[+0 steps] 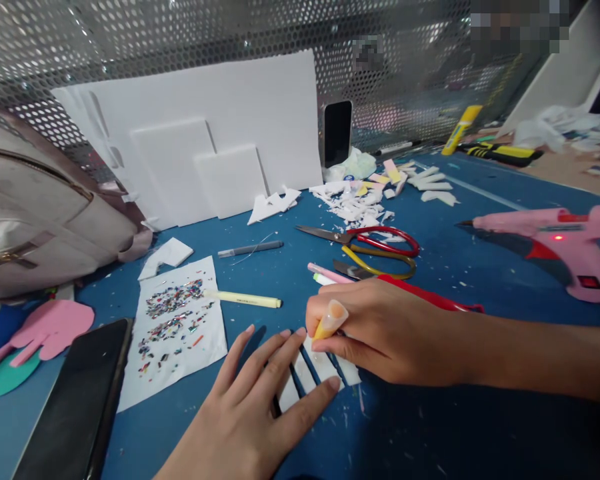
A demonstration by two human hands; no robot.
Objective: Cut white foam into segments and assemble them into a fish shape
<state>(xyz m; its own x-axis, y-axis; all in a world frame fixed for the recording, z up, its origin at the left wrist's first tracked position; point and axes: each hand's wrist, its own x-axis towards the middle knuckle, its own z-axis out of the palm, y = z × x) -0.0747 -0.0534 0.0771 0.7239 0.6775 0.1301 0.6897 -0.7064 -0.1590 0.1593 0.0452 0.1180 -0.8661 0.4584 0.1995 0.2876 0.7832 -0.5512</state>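
Note:
My left hand (260, 393) lies spread on the blue table, its fingertips and thumb pressing several white foam-like strips (323, 363). These strips lie side by side with narrow gaps between them. My right hand (385, 327) is closed around a thick yellow pen-like tool (330, 321) with a translucent rounded end. The tool slants down toward the strips, and its tip is hidden by my fingers. Just beyond my right hand are a pink pen (325, 271) and red-handled scissors (380, 241). A pale yellow marker (250, 299) lies beyond my left hand.
White paper (180, 340) bears colourful glitter bits. Phones (75, 407) lie at left and stand at the back (338, 133). A pink hot glue gun (575, 247) with a lit red light is at right. White boards (230, 107) stand behind, near foam scraps (355, 203) and a bag (45, 207).

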